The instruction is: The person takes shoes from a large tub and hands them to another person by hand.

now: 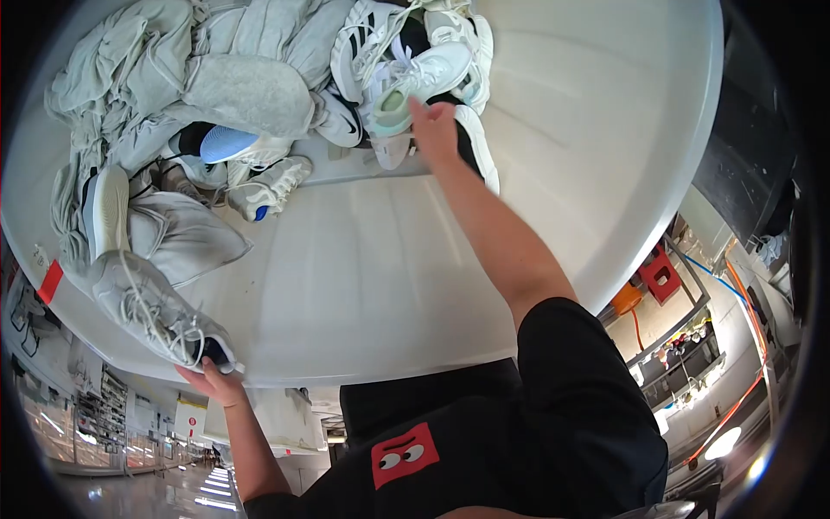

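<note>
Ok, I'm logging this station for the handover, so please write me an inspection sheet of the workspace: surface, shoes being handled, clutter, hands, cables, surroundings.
Surface: white tub with curved walls; red tag at the left rim.
Job's things: grey shoe with white laces; white shoe with pale green lining.
Clutter: pale cloths heaped far left; more shoes around them.
Hands: left hand grips the grey shoe's heel end; right hand has its fingers at the white shoe's open end, grip unclear.
Cables: inside the tub, nothing seen; outside right, orange line and blue line, cable or hose unclear.
Surroundings: red plastic object and lit lamp, right.
</note>
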The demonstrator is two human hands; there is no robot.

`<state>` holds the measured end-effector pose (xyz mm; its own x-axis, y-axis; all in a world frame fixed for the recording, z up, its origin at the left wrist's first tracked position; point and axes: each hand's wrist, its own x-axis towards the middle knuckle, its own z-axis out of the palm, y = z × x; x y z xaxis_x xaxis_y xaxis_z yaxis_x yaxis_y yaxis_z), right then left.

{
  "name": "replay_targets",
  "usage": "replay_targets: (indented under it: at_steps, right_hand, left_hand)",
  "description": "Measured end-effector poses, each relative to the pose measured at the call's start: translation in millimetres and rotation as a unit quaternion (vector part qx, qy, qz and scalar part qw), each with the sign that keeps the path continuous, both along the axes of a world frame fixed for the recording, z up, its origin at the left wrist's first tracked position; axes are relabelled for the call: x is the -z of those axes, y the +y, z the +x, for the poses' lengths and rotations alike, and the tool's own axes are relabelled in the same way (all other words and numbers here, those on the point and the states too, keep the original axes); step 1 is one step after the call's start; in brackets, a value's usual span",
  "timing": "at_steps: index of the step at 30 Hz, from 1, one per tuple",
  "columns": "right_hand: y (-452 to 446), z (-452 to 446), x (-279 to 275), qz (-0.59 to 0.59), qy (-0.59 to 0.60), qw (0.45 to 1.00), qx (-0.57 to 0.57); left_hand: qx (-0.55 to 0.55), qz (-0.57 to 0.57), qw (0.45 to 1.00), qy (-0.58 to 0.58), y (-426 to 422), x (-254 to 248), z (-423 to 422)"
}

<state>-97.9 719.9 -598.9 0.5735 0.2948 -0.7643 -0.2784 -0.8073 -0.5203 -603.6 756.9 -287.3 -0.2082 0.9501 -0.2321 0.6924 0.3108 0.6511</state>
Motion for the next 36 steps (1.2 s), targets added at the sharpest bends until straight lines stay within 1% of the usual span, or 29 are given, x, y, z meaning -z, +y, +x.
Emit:
replay_targets:
  at_steps: [1,2,3,4,5,6,9,11,12,13,16,18,20,22,23,26,29,30,31,32,33,34,35,36]
  right_hand:
    - [15,13,-3,-0.032,0.031,0.996,0.074]
    - [20,20,16,-0.030,0.008,0.997,0.068]
    - [28,25,27,-0.036,0.032,0.996,0.070]
    - [39,30,33,-0.041,0.055,0.995,0.071]
    - [50,33,26,-0.047,0.078,0.993,0.073]
    - [58,32,16,-0.036,0.070,0.992,0.099]
    - [70,1,-22,-0.024,0.091,0.993,0.077]
    - [58,-52,-15,0.014,0.060,0.998,-0.020]
    - [54,-65,-44,0.118,0.166,0.977,-0.068]
    - [52,-72,-71,0.220,0.268,0.931,-0.114]
    - [51,-75,-82,0.137,0.154,0.958,-0.199]
    - [52,-57,-29,0.096,0.076,0.978,-0.169]
    - [49,-41,18,0.041,-0.032,0.993,-0.107]
    - [65,-22,40,0.039,-0.035,0.989,-0.135]
    - [73,-17,42,0.037,-0.036,0.987,-0.150]
    - [109,-36,45,0.028,-0.048,0.979,-0.194]
    - [125,-52,45,0.006,-0.103,0.950,-0.294]
    - [121,-48,66,0.009,-0.112,0.941,-0.319]
    - [119,-39,73,0.012,-0.111,0.945,-0.308]
    - [112,-29,73,0.015,-0.110,0.948,-0.298]
    - [113,-3,42,-0.005,-0.052,0.960,-0.275]
    - [118,23,-1,-0.052,-0.088,0.959,-0.263]
    - [104,52,0,-0.022,-0.004,0.990,-0.141]
    - [92,90,-15,-0.021,-0.054,0.981,-0.185]
  left_hand:
    - [0.029,0.009,0.999,0.039,-3,2,-4]
    - [0.062,0.024,0.996,0.063,-5,3,-7]
    - [0.096,0.040,0.991,0.085,-5,6,-8]
    - [0.107,0.042,0.989,0.092,-4,7,-6]
    - [0.119,0.043,0.987,0.098,-4,7,-4]
    - [0.130,0.043,0.985,0.105,-4,5,-3]
    - [0.127,0.052,0.985,0.103,-4,7,-2]
    - [0.111,0.057,0.988,0.095,-7,10,-9]
    - [0.102,0.060,0.989,0.091,-8,12,-11]
    - [0.109,0.060,0.987,0.100,-7,12,-9]
    - [0.114,0.054,0.985,0.122,-8,8,-9]
    - [0.101,0.042,0.987,0.121,-12,9,-16]
    - [0.109,0.055,0.983,0.140,-12,8,-15]
    - [0.123,0.059,0.977,0.165,-12,8,-15]
    - [0.122,0.060,0.978,0.156,-12,8,-15]
    - [0.123,0.060,0.980,0.144,-14,9,-19]
    - [0.135,0.056,0.978,0.151,-12,8,-23]
    - [0.135,0.057,0.978,0.147,-12,8,-22]
    - [0.134,0.056,0.979,0.144,-12,7,-18]
    - [0.137,0.052,0.978,0.150,-10,5,-14]
    - [0.139,0.044,0.978,0.150,-6,3,-12]
    - [0.136,0.037,0.979,0.149,-5,1,-8]
    - [0.132,0.031,0.980,0.148,-6,2,-7]
    - [0.124,0.043,0.984,0.123,-8,6,-10]
